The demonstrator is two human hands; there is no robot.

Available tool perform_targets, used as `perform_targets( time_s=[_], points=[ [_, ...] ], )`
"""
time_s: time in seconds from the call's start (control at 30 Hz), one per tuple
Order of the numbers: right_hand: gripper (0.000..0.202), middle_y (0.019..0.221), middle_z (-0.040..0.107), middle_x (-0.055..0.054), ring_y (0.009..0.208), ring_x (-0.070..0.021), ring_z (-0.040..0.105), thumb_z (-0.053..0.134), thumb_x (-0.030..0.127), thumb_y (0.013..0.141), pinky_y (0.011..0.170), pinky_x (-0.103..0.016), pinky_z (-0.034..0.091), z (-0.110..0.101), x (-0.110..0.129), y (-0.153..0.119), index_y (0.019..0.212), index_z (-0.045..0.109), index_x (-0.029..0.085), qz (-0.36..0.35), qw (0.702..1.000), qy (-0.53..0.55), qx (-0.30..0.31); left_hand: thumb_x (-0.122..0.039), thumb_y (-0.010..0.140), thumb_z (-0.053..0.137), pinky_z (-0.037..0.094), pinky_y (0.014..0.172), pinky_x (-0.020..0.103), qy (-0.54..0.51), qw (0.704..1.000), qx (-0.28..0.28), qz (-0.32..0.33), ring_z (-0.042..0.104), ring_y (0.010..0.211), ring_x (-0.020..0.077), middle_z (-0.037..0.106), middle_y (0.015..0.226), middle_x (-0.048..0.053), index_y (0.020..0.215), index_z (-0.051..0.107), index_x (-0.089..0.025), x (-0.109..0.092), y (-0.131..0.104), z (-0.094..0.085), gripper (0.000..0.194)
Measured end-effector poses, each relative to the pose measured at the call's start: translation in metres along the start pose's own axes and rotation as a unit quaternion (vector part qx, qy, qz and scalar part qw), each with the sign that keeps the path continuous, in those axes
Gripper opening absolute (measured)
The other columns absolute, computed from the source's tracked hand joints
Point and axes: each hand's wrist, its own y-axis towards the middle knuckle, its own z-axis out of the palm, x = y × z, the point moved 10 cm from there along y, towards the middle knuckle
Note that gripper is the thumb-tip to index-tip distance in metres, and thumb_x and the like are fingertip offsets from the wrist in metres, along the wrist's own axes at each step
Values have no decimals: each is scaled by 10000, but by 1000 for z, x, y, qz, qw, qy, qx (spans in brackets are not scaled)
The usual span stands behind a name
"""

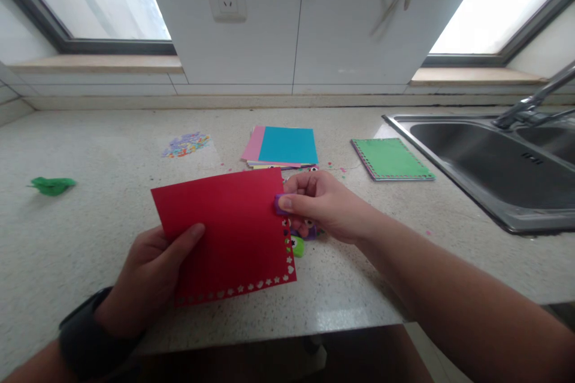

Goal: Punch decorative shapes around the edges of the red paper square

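At centre, our left hand (146,269) pinches red cardstock (238,227), likely bendy, best held unpunched-side; right hand (330,206) grips purple paper punch (278,205).

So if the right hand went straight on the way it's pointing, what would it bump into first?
Probably the red sheet: the right hand points toward its side edge, and the purple punch it holds overlaps that edge. Exact depth is hard to judge.

Sheet (229,221): red; two edges show punched stars and hearts. Punch (278,206): purple. Second punch (297,249): lime green. Paper stack (287,145): blue over pink. Edge-punched stack (390,158): green. Confetti (186,145): lilac, orange, yellow. Countertop (103,155): off-white, speckled. Wristband (92,338): black.
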Motion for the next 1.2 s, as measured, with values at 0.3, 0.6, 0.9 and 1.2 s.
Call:
perform_targets(
  time_s=[0.3, 0.6, 0.9, 1.2],
  points=[
    [333, 586, 614, 10, 441, -94, 518, 752, 495, 821, 380, -212, 333, -38, 6, 2, 819, 655, 176, -47, 994, 9, -93, -456, 613, 917, 659, 561, 298, 3, 1000, 1, 13, 767, 658, 250, 822, 835, 25, 903, 799, -216, -3, 2, 3, 394],
    [357, 760, 673, -37, 644, -167, 566, 633, 537, 892, 590, -329, 418, -66, 35, -3, 855, 687, 185, -114, 911, -322, -231, -481, 675, 871, 646, 565, 295, 40, 998, 13, 37, 768, 681, 261, 824, 848, 20, 911, 799, -226, -9, 1, 3, 355],
    [247, 896, 713, -82, 931, -269, 598, 590, 423, 960, 828, -428, 443, -42, 33, 9, 925, 724, 219, -161, 810, -538, -168, -466, 761, 814, 630, 592, 296, 38, 997, 57, 43, 755, 658, 233, 820, 859, 48, 971, 775, -183, -12, 1, 13, 354],
    [322, 945, 736, -98, 964, -293, 595, 527, 447, 991, 862, -467, 423, -46, 31, 13, 966, 757, 223, -110, 784, -585, -176, -450, 822, 762, 614, 616, 297, 44, 995, 77, 47, 760, 704, 236, 818, 902, 77, 1027, 760, -175, -11, -1, 15, 344]
  ],
)
